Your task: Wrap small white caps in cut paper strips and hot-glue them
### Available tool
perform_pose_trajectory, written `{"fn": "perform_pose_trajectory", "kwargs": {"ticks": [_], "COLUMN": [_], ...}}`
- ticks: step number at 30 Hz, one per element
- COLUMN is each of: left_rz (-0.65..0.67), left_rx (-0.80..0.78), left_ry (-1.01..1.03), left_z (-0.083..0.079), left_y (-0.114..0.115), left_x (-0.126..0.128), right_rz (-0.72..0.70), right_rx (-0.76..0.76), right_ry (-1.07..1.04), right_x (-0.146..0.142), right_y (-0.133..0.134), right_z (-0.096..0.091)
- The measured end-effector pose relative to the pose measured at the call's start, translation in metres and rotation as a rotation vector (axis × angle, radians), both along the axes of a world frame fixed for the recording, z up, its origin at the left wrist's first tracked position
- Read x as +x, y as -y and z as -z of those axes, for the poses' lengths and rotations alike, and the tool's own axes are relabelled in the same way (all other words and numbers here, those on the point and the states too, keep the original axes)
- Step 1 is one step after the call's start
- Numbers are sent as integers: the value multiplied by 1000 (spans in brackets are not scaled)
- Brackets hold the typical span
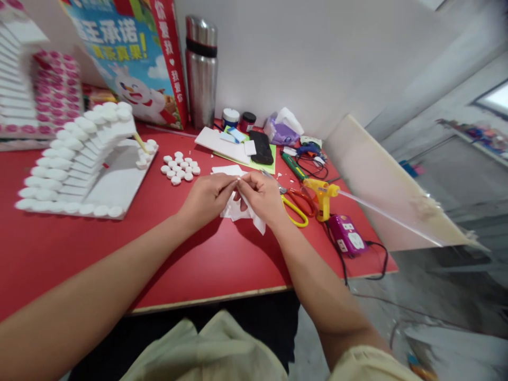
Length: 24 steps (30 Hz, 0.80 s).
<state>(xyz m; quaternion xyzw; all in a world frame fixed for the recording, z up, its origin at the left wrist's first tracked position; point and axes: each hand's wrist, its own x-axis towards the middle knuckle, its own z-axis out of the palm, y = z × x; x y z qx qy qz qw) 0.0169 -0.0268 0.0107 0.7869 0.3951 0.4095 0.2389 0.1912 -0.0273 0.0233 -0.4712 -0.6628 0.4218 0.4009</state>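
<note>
My left hand [207,198] and my right hand [262,196] meet above the red table, fingertips pinched together on a small white piece too tiny to make out. A crumpled sheet of white tissue paper [257,219] hangs under my right hand, held in its curled fingers. More white paper lies on the table below and behind the hands. Left of my left hand sits a cluster of round white padded buttons [180,168]. Farther left stands a white stepped arch model [85,164] edged with the same buttons. Scissors [296,210] with yellow and red handles lie beside my right hand.
A yellow glue gun [322,197] stands by a purple power socket [347,235] at the right edge, cords trailing. Behind are a steel thermos [201,74], small jars, a tissue pack [281,129] and a tall printed bag [130,58]. A pale board [392,185] leans at right.
</note>
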Motion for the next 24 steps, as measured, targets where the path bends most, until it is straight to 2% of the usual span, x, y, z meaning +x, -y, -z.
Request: {"fn": "perform_pose_trajectory", "kwargs": {"ticks": [4,6,16,19,22,24], "left_rz": [-15,-9,-45,-75,-96,-85], "left_rx": [-159,-184,60,10,-191,-333], "left_ry": [119,144,-22,40,241,371], "left_z": [2,1,1,2,2,2], "left_y": [-3,-4,-2,-3,-4,-4], "left_x": [-1,-1,0,1,1,1], "right_rz": [-35,-46,0,2,-9,-30], "right_rx": [41,58,93,-67,-404,-566], "right_ry": [43,57,99,-38,-294,-413], "right_x": [2,3,0,-2,-1,1], "right_y": [-3,-3,2,0,-6,-10], "right_z": [3,4,-2,-2,-3,-4]}}
